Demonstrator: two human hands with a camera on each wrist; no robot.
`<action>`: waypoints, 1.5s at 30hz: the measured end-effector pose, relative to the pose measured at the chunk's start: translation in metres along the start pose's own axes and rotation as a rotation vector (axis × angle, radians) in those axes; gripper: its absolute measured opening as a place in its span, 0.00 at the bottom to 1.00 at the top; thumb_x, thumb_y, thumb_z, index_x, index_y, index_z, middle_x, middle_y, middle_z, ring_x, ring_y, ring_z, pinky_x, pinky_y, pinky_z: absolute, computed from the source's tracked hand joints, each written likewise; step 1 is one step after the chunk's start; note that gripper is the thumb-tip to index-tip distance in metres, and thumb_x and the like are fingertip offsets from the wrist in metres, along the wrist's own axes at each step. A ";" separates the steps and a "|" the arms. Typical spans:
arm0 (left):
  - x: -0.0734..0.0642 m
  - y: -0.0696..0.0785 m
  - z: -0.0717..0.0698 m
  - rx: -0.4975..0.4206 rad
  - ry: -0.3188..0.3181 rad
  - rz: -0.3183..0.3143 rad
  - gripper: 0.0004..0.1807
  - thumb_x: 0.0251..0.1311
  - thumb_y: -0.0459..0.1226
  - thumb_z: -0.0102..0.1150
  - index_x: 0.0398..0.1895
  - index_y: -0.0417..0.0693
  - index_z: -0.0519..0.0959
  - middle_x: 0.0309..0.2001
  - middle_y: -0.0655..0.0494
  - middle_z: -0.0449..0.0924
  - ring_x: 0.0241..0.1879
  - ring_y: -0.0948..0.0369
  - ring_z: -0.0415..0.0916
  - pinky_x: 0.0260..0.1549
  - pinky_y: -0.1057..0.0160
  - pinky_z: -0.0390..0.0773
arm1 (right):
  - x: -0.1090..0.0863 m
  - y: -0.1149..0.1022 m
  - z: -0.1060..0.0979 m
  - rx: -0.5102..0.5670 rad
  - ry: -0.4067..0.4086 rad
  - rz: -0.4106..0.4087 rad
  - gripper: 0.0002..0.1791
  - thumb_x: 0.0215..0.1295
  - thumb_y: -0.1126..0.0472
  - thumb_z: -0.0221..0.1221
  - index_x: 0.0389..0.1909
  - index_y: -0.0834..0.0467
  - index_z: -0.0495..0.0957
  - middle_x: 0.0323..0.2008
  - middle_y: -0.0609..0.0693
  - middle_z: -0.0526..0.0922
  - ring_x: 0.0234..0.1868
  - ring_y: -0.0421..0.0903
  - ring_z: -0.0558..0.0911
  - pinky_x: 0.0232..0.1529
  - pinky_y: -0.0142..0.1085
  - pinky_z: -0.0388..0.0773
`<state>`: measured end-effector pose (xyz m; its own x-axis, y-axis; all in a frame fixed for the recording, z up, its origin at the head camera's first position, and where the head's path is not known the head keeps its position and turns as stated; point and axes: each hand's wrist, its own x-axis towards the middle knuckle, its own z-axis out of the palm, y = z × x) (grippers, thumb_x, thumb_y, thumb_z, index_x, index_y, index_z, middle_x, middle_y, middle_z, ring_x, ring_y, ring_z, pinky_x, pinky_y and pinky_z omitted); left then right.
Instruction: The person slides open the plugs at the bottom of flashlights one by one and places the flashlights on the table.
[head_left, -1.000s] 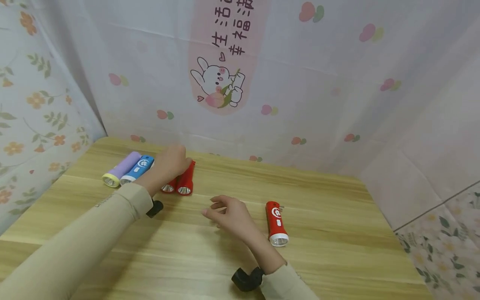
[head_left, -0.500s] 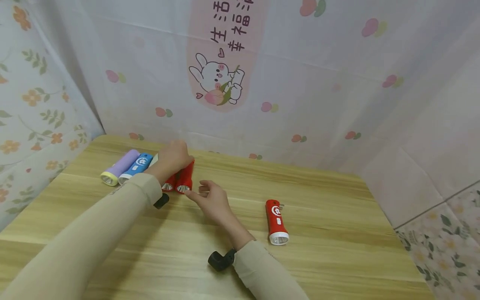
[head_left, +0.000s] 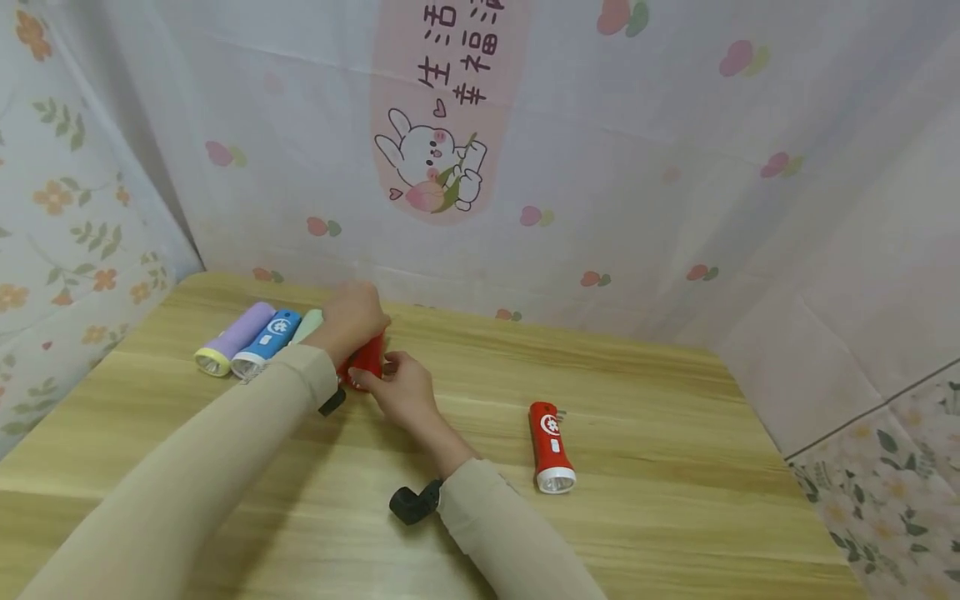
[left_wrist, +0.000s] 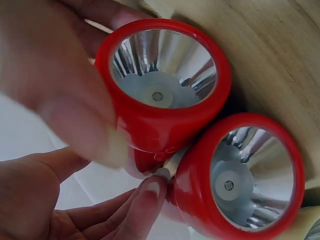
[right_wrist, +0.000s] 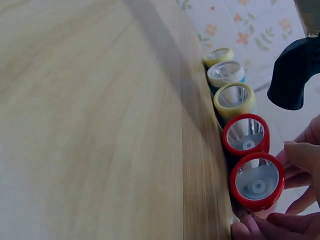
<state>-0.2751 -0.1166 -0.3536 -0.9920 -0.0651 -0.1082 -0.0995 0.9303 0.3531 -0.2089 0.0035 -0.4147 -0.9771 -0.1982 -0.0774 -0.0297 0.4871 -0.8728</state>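
Both hands are at the rightmost red flashlight [head_left: 367,358] of a row at the table's back left. From behind, my left hand [head_left: 351,317] holds its body, with a fingertip between it and its neighbour in the left wrist view. My right hand [head_left: 405,387] grips its lens end, the thumb at the front rim and fingers along the right side. A second red flashlight [left_wrist: 240,175] lies close beside it, mostly hidden by the left arm in the head view. Further left come a pale green flashlight [head_left: 307,325], a blue one [head_left: 266,342] and a purple one [head_left: 236,337].
Apart from the row, a red flashlight with a white rim [head_left: 551,446] lies on the right half of the wooden table [head_left: 637,533]. Printed curtains [head_left: 637,208] hang right behind the table's back edge. Black wrist cameras [head_left: 415,502] stick out below the sleeves.
My right hand has moved left and back from mid-table to the rightmost red flashlight and taken hold of its lens end. My left hand has stayed at its body, shifting slightly right.
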 end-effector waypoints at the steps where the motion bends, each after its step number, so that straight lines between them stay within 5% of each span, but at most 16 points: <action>1: 0.000 0.000 0.001 -0.001 -0.008 0.002 0.13 0.63 0.41 0.60 0.32 0.38 0.78 0.38 0.42 0.80 0.38 0.49 0.78 0.35 0.52 0.84 | 0.001 0.000 0.001 -0.011 0.008 -0.003 0.33 0.61 0.44 0.68 0.59 0.62 0.77 0.51 0.56 0.86 0.49 0.48 0.86 0.48 0.37 0.83; 8: -0.001 -0.004 0.005 0.000 -0.011 -0.009 0.08 0.59 0.37 0.57 0.27 0.39 0.76 0.37 0.43 0.77 0.32 0.51 0.74 0.27 0.55 0.80 | 0.007 -0.001 0.010 -0.056 0.056 -0.064 0.22 0.59 0.45 0.70 0.43 0.60 0.84 0.35 0.50 0.89 0.29 0.37 0.79 0.27 0.28 0.74; 14: -0.001 0.000 0.007 0.032 -0.025 -0.017 0.06 0.58 0.33 0.55 0.32 0.37 0.77 0.37 0.41 0.79 0.33 0.51 0.75 0.28 0.54 0.82 | 0.008 -0.001 0.011 -0.052 0.094 -0.063 0.19 0.58 0.48 0.71 0.38 0.60 0.87 0.30 0.49 0.89 0.23 0.35 0.74 0.21 0.26 0.69; 26: -0.004 -0.004 0.007 -0.012 -0.058 -0.022 0.11 0.61 0.38 0.59 0.38 0.36 0.78 0.39 0.41 0.81 0.33 0.51 0.76 0.28 0.57 0.80 | 0.007 0.001 0.012 -0.027 0.165 -0.062 0.15 0.57 0.51 0.73 0.38 0.57 0.90 0.30 0.48 0.91 0.27 0.32 0.77 0.27 0.24 0.72; 32: -0.007 0.001 0.006 -0.070 -0.036 -0.003 0.15 0.61 0.41 0.62 0.40 0.35 0.77 0.38 0.42 0.80 0.35 0.50 0.75 0.30 0.59 0.78 | 0.001 0.008 0.006 0.087 0.227 -0.050 0.18 0.54 0.53 0.75 0.43 0.58 0.89 0.33 0.49 0.91 0.33 0.34 0.84 0.33 0.27 0.78; 38: -0.012 0.011 0.002 -0.219 -0.026 0.025 0.16 0.61 0.42 0.64 0.37 0.35 0.76 0.32 0.44 0.78 0.29 0.53 0.75 0.27 0.64 0.77 | -0.008 0.010 -0.008 0.172 0.280 -0.049 0.28 0.53 0.53 0.76 0.53 0.63 0.84 0.43 0.56 0.90 0.40 0.44 0.89 0.41 0.33 0.86; 45: -0.020 0.021 -0.007 -0.343 -0.067 0.006 0.23 0.61 0.46 0.66 0.44 0.34 0.77 0.38 0.40 0.82 0.30 0.52 0.82 0.39 0.58 0.87 | -0.020 0.007 -0.030 0.196 0.224 -0.054 0.34 0.56 0.48 0.73 0.59 0.63 0.80 0.50 0.58 0.87 0.39 0.43 0.90 0.38 0.32 0.87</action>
<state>-0.2583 -0.0985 -0.3376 -0.9865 -0.0258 -0.1615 -0.1252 0.7543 0.6445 -0.1958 0.0360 -0.4045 -0.9980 -0.0161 0.0604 -0.0624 0.3033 -0.9509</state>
